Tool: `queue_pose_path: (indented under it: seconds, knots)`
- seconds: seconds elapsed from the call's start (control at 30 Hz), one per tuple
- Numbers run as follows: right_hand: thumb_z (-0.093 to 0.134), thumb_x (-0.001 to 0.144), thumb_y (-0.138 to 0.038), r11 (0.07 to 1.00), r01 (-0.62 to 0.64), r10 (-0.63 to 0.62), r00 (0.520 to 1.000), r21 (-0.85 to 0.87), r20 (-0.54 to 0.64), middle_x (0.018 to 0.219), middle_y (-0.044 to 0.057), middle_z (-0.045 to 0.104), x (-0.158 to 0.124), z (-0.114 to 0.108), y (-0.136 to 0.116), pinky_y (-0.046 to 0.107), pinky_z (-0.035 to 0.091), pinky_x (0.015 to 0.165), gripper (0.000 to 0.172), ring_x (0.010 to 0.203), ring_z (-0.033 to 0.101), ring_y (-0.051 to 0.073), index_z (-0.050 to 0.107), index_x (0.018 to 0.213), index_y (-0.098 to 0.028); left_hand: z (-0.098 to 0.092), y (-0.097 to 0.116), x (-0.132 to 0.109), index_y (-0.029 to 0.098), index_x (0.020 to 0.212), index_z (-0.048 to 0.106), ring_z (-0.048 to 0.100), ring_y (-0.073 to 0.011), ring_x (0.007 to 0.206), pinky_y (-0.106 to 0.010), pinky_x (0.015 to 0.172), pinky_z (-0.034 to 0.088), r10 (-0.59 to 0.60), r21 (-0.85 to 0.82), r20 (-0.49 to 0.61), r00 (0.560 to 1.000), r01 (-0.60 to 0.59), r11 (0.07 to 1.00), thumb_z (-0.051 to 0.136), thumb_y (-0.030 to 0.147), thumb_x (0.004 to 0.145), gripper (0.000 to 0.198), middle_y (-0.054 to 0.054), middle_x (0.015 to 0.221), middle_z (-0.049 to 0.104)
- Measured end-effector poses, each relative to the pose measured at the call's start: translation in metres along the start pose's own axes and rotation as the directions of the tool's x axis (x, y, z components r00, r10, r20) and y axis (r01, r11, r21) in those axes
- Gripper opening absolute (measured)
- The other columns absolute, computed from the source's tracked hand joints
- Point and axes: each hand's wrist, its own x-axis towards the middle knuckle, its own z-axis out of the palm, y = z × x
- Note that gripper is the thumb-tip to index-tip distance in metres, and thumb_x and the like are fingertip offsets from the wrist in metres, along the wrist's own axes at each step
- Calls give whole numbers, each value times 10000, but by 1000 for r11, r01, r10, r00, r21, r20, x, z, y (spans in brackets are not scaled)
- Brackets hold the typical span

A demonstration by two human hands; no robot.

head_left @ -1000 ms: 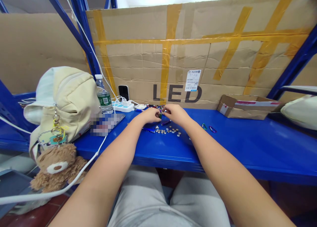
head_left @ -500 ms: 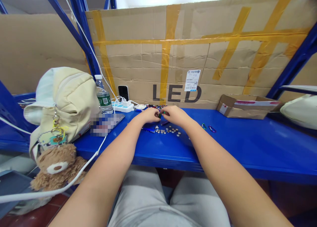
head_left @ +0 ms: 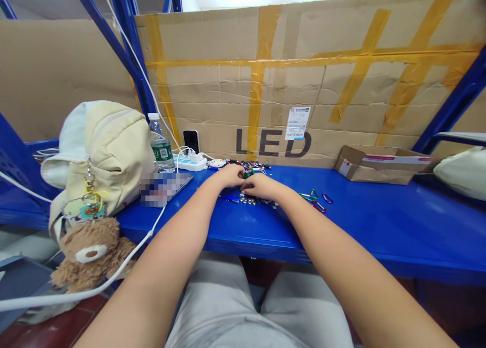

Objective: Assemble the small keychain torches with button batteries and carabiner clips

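Observation:
My left hand (head_left: 232, 176) is over the blue tabletop with its fingers curled together near a small green item (head_left: 248, 173); whether it grips that item is unclear. My right hand (head_left: 262, 187) meets it from the right, fingertips pinched low above several small round silvery pieces (head_left: 248, 201). What sits in its fingertips is too small to make out. A blue pen-like stick (head_left: 230, 199) lies below my left hand. Just behind both hands is a pile of small coloured and metal items (head_left: 258, 164), partly hidden. Coloured carabiners (head_left: 319, 206) lie right of my right forearm.
At the left are a cream bag (head_left: 117, 140) with a teddy bear charm (head_left: 91, 252), a water bottle (head_left: 161, 148), a blurred flat device (head_left: 186, 182) and a white power strip (head_left: 192, 161). A white cable (head_left: 114, 279) crosses the front. An open cardboard box (head_left: 379, 170) stands at right.
My right hand has come down and slightly nearer me, over the silvery pieces. More of the pile behind and more carabiners at the right show now. The view has shifted slightly.

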Motion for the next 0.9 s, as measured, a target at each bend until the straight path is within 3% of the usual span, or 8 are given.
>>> queue_pose_path:
  seconds: [0.13,0.43,0.7,0.8,0.9]
  knots:
    - [559,762,-151,999,24,-25,1000,33,16,946,4,711,2,2,4,231,440,774,231,848,619,155,723,914,-210,-1,1,-1,157,672,564,536,-159,655,-237,542,340,-9,-5,4,1000,9,1000,614,336,616,194,-21,694,606]
    - [566,676,-164,999,-48,48,998,-1,31,819,17,701,-1,0,1,208,420,612,191,685,593,135,703,805,-191,3,-5,2,157,683,570,536,-163,661,-244,558,345,26,-17,-16,1000,-26,999,570,306,647,154,-32,707,620]
    - [573,640,-167,996,-85,83,994,32,66,741,5,677,-2,-1,-1,199,394,564,152,617,567,118,666,758,-186,3,-4,2,154,698,577,534,-157,661,-239,556,346,24,-9,-10,1000,-24,1000,565,277,655,131,-27,710,624]
    - [569,654,-181,998,-62,62,998,23,-15,725,9,661,-4,-6,1,199,376,568,139,622,547,116,658,760,-176,2,-2,1,153,724,587,550,-156,672,-235,567,363,1,-22,9,1000,-1,1000,572,255,656,123,-30,734,639]
    - [551,689,-232,997,-75,81,971,32,-223,685,8,620,-6,-13,9,203,338,542,170,609,507,113,642,811,-157,0,1,-1,152,778,596,565,-146,674,-227,573,377,-13,-56,39,999,15,998,571,215,659,137,-30,775,654]
